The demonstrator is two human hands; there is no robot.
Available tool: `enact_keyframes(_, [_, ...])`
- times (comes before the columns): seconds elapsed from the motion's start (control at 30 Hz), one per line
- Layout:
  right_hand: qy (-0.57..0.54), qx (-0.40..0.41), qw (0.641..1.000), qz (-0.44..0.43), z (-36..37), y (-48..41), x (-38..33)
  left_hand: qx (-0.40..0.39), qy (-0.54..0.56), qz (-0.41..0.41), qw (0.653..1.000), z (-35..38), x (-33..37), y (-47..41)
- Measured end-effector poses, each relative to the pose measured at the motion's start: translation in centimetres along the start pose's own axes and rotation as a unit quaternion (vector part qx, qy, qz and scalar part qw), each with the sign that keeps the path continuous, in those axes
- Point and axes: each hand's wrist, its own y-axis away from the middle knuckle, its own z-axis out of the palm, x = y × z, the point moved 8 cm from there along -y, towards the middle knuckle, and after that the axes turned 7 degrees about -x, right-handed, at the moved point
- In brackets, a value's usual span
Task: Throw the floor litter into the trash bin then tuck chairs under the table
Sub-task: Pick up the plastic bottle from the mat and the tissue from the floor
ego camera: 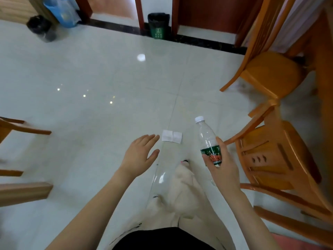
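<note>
My right hand (223, 170) grips an empty clear plastic bottle (207, 138) with a white cap and a green and red label, held upright above the floor. A folded white paper (171, 136) lies on the pale tiled floor just ahead of my left hand (140, 154), which hovers open with fingers spread, apart from the paper. A green trash bin (158, 26) with a black liner stands against the far wall between two door frames. Two orange wooden chairs (275, 154) (270, 69) stand at the right, pulled out from the table (324, 78).
A round black bin (42, 28) and a blue water jug (63, 11) sit at the far left. Wooden chair parts (21, 130) and a wooden edge (23, 193) show at the left. My legs in light trousers (180, 195) are below.
</note>
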Motion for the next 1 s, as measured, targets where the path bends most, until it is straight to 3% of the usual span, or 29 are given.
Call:
enact_keyframes(0.27, [0.015,-0.036,0.999,0.032,0.1,-15.9,5.2,-0.025,0.051,-0.063,0.996,4.2,-1.6,-13.1])
enact_keyframes(0.5, [0.019,-0.052,0.996,0.068,8.2,-25.6,12.2,-0.046,0.084,-0.097,0.991,12.4,-8.8,-24.2])
enact_keyframes(0.7, [0.009,-0.056,0.993,0.100,21.0,-33.3,24.3,-0.061,0.086,-0.096,0.990,27.6,-19.2,-34.4])
enact_keyframes(1.0, [0.018,-0.106,0.992,0.071,43.8,-40.5,44.4,-0.036,0.100,-0.105,0.989,55.3,-34.5,-43.0])
